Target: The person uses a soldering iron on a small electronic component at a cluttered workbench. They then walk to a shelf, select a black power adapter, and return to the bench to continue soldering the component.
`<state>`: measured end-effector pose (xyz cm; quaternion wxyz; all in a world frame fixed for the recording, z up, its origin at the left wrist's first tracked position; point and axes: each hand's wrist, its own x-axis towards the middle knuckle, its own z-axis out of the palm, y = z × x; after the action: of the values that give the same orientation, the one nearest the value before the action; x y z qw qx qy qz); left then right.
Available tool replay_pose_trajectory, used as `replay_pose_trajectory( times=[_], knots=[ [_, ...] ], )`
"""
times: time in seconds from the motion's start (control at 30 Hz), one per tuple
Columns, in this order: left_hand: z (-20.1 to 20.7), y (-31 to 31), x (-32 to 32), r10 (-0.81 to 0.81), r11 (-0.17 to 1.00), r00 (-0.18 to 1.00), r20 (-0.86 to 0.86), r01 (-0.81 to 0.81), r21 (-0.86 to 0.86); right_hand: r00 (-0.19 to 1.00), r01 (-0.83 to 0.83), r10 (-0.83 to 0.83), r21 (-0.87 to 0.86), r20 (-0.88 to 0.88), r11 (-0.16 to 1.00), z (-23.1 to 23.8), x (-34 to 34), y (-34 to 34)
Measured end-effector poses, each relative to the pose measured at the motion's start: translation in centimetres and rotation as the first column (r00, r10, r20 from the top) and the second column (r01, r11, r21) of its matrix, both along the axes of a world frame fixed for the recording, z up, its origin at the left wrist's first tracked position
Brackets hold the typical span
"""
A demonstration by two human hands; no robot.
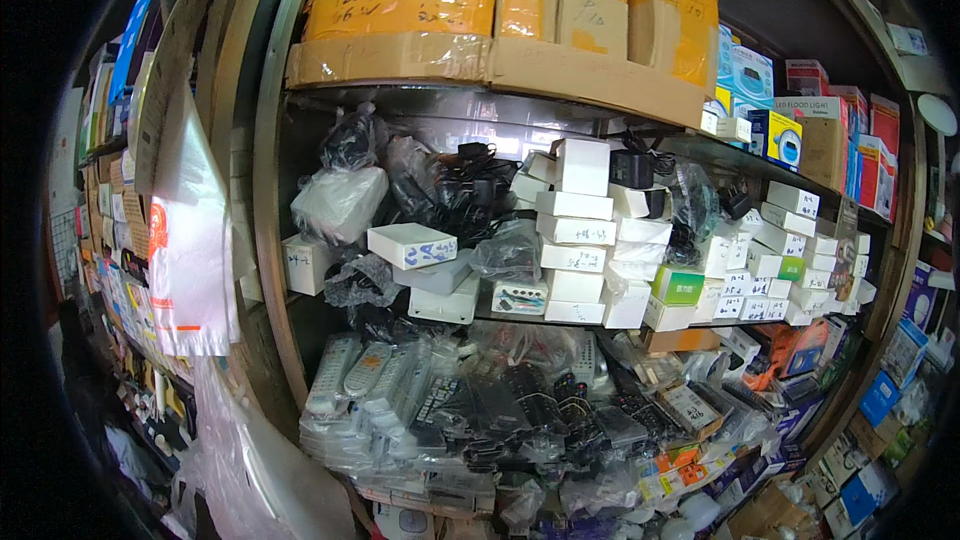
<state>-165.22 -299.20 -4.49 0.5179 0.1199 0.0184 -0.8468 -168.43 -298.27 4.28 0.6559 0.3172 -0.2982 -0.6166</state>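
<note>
Neither of my hands shows in the head view. Straight ahead, a lower shelf holds grey remote controls in clear plastic sleeves, with black remote controls heaped beside them. On the shelf above stand stacks of small white boxes with handwritten marks. A green-and-white box sits among them. Further left, a white box rests tilted on other pale boxes, near black cables and adapters. A white plastic-wrapped item lies at that shelf's left end.
Taped cardboard boxes fill the top shelf. Colourful product boxes stand at its right. White plastic bags hang by the left shelf post. More goods crowd the right side, and an open carton stands low in front.
</note>
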Motion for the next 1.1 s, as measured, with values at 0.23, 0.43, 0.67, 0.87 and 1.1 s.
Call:
replay_pose_trajectory(
  times=[0.23,0.43,0.67,0.87,1.1],
  knots=[
    [2.1,0.6,0.3,0.087,0.996,0.972,0.219,-0.080,-0.039,0.992,0.123,-0.127,0.123,0.022,0.985,-2.0,1.3,0.3],
    [5.9,1.4,1.3,0.027,0.999,0.943,0.331,-0.035,0.017,0.971,0.226,-0.236,0.166,0.044,0.960,-3.0,2.6,0.4],
    [1.9,0.7,1.8,0.096,0.993,0.968,0.231,-0.076,-0.091,0.873,0.100,-0.134,0.097,0.469,0.990,-0.4,4.5,1.5],
    [-0.7,0.5,2.4,0.123,0.987,0.977,0.174,-0.103,-0.122,0.940,0.022,-0.098,0.229,0.327,0.973,1.4,2.7,2.4],
    [1.9,2.3,2.6,0.150,0.982,0.948,0.283,-0.108,-0.157,0.834,-0.125,0.046,0.108,0.550,0.986,-0.6,2.4,1.9]
  ],
)
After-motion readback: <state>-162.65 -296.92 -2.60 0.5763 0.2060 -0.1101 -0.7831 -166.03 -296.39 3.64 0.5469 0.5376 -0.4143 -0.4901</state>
